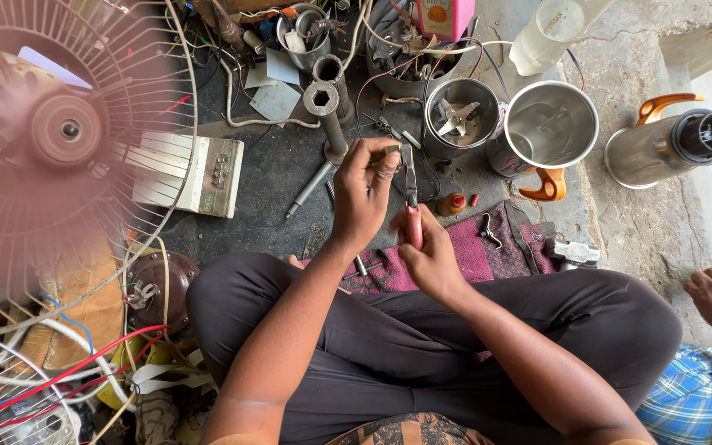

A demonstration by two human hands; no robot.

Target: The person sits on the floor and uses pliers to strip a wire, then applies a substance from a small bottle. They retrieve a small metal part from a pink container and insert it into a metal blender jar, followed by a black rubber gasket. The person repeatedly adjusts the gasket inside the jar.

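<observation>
The person wears dark charcoal trousers (422, 346) of thin, smooth cloth, creased in long folds across both thighs and pulled tight over the knees. At the bottom edge shows a strip of shirt (409, 430) — a brown and black mottled print, with an orange-tan band at either side. Both forearms are bare from the elbow down — no sleeves, watch or bands. The left hand (364, 194) and right hand (430, 255) carry no rings or gloves; the nails are short.
</observation>
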